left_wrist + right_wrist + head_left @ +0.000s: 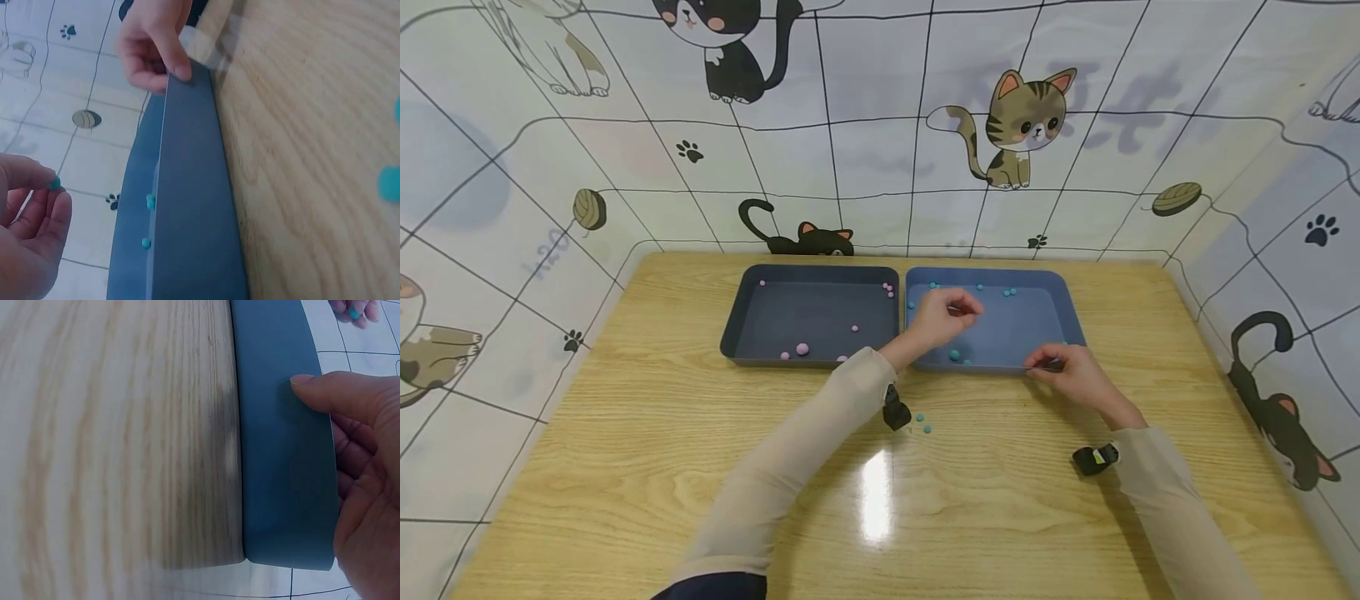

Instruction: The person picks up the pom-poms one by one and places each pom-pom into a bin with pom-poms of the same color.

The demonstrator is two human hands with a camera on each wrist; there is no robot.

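Note:
My left hand point(942, 318) is over the blue tray point(1003, 321). Its thumb and fingertips pinch a small teal ball point(55, 182), seen in the left wrist view. At the tray's near right side, my right hand point(1071, 372) grips the wall, thumb on the outer face and fingers curled over the rim; the right wrist view shows this close up. Several teal balls lie inside the blue tray, among them a larger teal ball point(954, 355) near its front wall.
A dark grey tray point(812, 308) stands left of the blue one, holding several pink balls, including a larger pink ball point(802, 349). Two teal balls point(927, 429) lie on the wooden table point(985, 500) in front. A cat-print cloth point(880, 158) rises behind the table.

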